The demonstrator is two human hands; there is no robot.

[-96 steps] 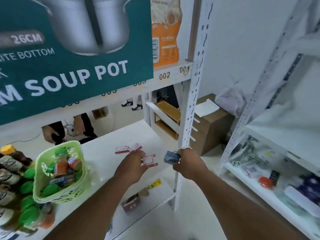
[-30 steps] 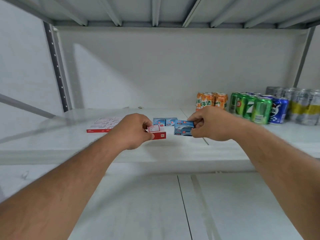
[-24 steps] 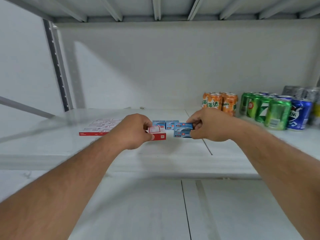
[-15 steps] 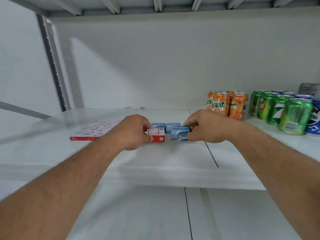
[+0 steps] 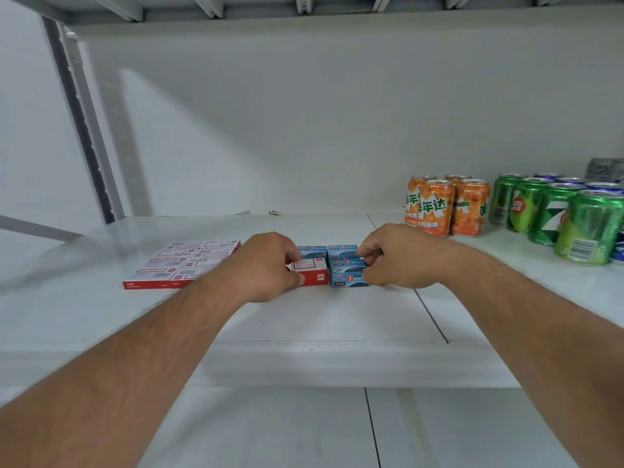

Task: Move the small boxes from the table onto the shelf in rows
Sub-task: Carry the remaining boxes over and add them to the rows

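On the white shelf (image 5: 304, 319), my left hand (image 5: 266, 265) grips a small red and white box (image 5: 312, 273) that rests on the shelf surface. My right hand (image 5: 395, 255) grips a small blue box (image 5: 347, 276) that sits on the shelf just right of the red one. Behind them stand two more blue boxes (image 5: 326, 251) side by side. To the left lies a flat block of several red and white boxes (image 5: 182, 265) laid in rows.
Orange cans (image 5: 445, 204) stand at the back right of the shelf, with green cans (image 5: 557, 214) and blue cans further right. A dark shelf upright (image 5: 84, 130) rises at the left. A small scrap (image 5: 277, 212) lies by the back wall.
I turned from the table to the shelf with a red box and a blue box in hand. Both hands have lowered the boxes onto the shelf in front of the blue boxes.
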